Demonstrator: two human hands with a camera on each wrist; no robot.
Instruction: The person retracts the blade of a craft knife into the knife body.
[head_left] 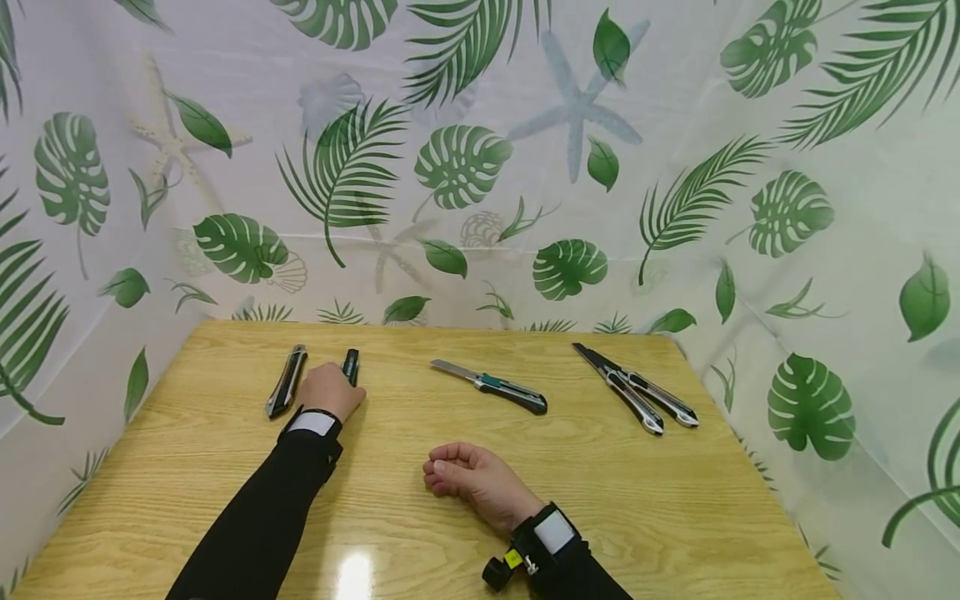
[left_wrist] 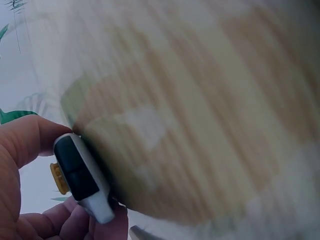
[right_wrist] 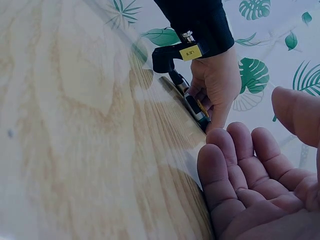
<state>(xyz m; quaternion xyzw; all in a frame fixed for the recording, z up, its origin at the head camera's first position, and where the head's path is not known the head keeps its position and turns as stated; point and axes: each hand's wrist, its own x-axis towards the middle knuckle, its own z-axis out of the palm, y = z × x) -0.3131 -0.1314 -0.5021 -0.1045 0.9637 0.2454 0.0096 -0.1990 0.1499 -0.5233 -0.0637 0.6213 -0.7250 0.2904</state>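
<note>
At the left of the table, my left hand [head_left: 330, 390] grips a dark green-and-black utility knife [head_left: 351, 365] between thumb and fingers. In the left wrist view the knife's end [left_wrist: 76, 170] has a silver edge and a yellow knob, and the fingers curl behind it. Most of its length is hidden by the hand in the head view. A second utility knife [head_left: 287, 383], black and silver, lies just left of that hand. My right hand [head_left: 480, 483] holds nothing, palm turned inward over the front middle, its fingers [right_wrist: 215, 170] loosely bent.
Mid-table lies a green-and-black utility knife [head_left: 510, 392] with its blade out, pointing left. Two black-and-silver utility knives [head_left: 633, 402] overlap at the right, dark blades extended toward the back. A leaf-patterned cloth [head_left: 480, 275] rises behind and beside the wooden table [head_left: 405, 542].
</note>
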